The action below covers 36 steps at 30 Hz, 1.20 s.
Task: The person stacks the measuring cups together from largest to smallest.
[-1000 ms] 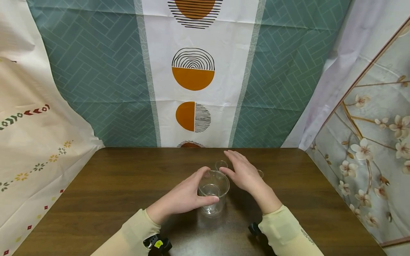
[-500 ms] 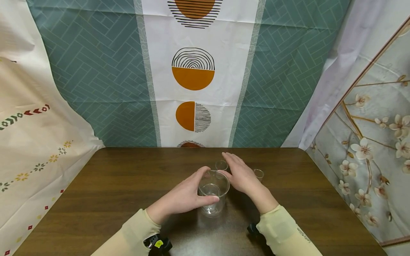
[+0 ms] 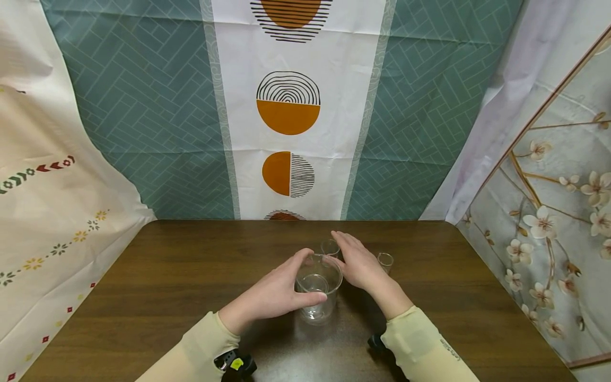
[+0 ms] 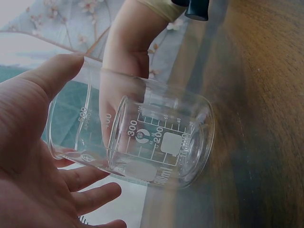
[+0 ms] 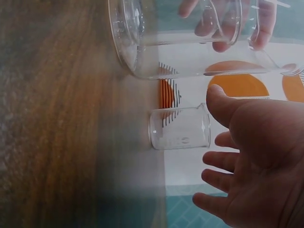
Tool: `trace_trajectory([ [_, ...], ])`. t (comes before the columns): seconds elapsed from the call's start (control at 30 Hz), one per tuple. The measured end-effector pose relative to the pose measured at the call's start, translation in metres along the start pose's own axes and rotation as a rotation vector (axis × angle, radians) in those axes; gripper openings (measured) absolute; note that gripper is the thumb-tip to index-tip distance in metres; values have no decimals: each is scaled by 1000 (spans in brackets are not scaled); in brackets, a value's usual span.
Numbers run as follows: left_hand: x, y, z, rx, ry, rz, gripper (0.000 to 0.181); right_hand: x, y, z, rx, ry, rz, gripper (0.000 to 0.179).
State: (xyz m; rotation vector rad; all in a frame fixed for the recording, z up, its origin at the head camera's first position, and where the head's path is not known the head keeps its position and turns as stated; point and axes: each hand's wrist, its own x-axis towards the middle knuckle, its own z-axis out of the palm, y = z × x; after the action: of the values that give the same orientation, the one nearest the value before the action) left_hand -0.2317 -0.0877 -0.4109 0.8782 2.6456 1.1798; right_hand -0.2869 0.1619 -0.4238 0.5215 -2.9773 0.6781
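Note:
A large clear glass beaker [image 3: 333, 294] stands upright on the table, with a smaller beaker [image 4: 154, 142] nested inside it. My left hand [image 3: 274, 292] holds the large beaker around its upper part, thumb on the near side and fingers on the far side. To its right, my right hand [image 3: 361, 263] hovers with fingers extended and nothing in its grasp. Beyond the large beaker is a small beaker [image 5: 180, 128], which the right wrist view shows just past the right fingers; contact with it does not show there.
Another small glass beaker [image 3: 385, 261] stands right of my right hand. The brown wooden table [image 3: 167, 276] ends at a patterned curtain [image 3: 162, 159]. A cream cloth [image 3: 57, 223] hangs on the left and a floral cloth [image 3: 549, 239] on the right.
My right hand has shifted slightly nearer and left, uncovering more of the small beaker at right. The left hand and the large beaker have stayed put.

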Motion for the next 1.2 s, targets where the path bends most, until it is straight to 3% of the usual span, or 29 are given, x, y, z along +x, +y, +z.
trace_trajectory([
  [0.4, 0, 2, -1, 15, 2, -8, 91, 3, 5, 3, 14, -27, 22, 79],
  [1.2, -1, 1, 0, 13, 5, -10, 89, 16, 9, 5, -29, 5, 41, 64],
])
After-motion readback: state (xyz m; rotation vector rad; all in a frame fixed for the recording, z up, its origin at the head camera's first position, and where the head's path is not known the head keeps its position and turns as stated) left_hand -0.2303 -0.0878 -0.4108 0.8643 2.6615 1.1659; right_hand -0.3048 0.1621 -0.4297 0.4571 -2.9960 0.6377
